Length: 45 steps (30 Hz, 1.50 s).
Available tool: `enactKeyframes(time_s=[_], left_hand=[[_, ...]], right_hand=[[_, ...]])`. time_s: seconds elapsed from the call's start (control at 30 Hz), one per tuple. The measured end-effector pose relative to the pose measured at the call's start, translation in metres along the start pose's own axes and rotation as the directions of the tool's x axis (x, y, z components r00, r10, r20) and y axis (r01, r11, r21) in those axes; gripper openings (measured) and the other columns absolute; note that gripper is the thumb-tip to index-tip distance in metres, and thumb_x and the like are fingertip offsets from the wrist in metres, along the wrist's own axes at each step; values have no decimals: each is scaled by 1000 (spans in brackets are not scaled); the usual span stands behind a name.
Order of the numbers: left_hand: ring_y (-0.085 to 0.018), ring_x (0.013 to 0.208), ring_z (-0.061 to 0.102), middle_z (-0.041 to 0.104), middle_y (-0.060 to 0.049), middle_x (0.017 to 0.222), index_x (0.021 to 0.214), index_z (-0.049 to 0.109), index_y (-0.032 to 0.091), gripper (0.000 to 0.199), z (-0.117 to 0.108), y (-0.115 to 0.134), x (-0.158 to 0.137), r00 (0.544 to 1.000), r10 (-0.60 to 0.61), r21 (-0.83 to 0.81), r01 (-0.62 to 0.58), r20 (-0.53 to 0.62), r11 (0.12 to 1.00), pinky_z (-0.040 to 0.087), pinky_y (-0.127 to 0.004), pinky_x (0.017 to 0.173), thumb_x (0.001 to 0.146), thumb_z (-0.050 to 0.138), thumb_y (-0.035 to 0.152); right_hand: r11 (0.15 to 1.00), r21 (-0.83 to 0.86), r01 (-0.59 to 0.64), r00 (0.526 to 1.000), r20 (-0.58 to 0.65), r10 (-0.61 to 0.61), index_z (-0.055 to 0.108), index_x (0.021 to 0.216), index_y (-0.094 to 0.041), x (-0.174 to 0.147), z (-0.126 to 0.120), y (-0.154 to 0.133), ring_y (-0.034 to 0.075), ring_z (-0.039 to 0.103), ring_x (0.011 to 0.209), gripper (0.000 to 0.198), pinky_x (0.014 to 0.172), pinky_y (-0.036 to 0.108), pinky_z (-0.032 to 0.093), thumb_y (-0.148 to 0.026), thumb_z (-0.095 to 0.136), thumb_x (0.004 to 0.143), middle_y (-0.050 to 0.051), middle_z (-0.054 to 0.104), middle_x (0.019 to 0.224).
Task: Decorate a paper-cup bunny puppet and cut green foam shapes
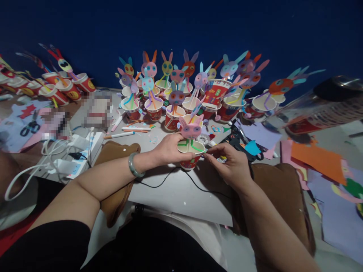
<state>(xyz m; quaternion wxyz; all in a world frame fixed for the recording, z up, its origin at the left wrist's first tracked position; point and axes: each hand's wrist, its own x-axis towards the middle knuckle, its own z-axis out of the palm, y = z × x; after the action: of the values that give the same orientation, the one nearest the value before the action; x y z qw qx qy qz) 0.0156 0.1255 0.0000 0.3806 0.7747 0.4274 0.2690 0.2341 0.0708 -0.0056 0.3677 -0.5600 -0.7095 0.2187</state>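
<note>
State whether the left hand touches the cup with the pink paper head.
Touching: the head view shows the left hand with its thumb laid across the cup.

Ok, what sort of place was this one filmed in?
Likely a craft workshop, judging by the cluster of paper cups with eared faces above them, the scissors and the coloured paper.

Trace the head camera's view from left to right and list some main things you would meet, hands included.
Black-handled scissors → long white plastic power strip → round grey-green bangle → left hand → red printed paper cup held by that hand → right hand → flat orange paper sheet.
</note>
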Motion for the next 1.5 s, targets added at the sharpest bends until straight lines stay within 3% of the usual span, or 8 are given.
enactKeyframes(time_s=[0.33, 0.53, 0.97, 1.37, 1.5], left_hand=[[-22, 88, 69, 74, -9, 100, 109, 72, 11, 50, -1, 1, 0, 1000, 22, -13, -22, 8, 1000, 54, -33, 80, 68, 76, 39], [-23, 99, 69, 73, -8, 112, 117, 70, 15, 53, 0, 1, -2, 997, 73, -58, -72, 14, 996, 54, -32, 89, 70, 76, 37], [-23, 97, 68, 73, -9, 110, 113, 71, 14, 52, 1, 1, -2, 998, 58, -23, -58, 12, 998, 54, -33, 87, 68, 77, 38], [-23, 100, 69, 74, -8, 108, 110, 73, 14, 45, -2, 2, -1, 998, 66, -57, -65, 18, 996, 55, -32, 90, 70, 76, 35], [-23, 101, 69, 73, -9, 112, 111, 72, 15, 46, -1, 2, -2, 997, 68, -92, -65, 25, 994, 55, -32, 91, 69, 77, 34]], right_hand=[[999, 35, 20, 999, 39, -21, 73, 84, -23, 2, -1, -1, 18, 67, 64, 11, 62, 29, 51, -32, 68, 83, 4, 75, 77], [1000, 11, 10, 999, 44, -10, 70, 77, -24, 2, -1, -5, 17, 63, 60, 9, 60, 28, 50, -31, 66, 81, 3, 72, 70], [1000, 7, 0, 998, 65, 0, 64, 67, -24, 3, -3, -8, 16, 60, 59, 13, 61, 28, 47, -29, 64, 80, 1, 68, 64], [952, 264, -158, 987, 81, 141, 66, 80, -21, 3, 2, -4, 16, 59, 60, 23, 56, 28, 48, -42, 73, 78, 3, 67, 69], [949, 269, -161, 985, 98, 140, 66, 76, -21, 4, 1, -4, 15, 58, 61, 21, 57, 27, 47, -40, 73, 78, 3, 67, 68]])
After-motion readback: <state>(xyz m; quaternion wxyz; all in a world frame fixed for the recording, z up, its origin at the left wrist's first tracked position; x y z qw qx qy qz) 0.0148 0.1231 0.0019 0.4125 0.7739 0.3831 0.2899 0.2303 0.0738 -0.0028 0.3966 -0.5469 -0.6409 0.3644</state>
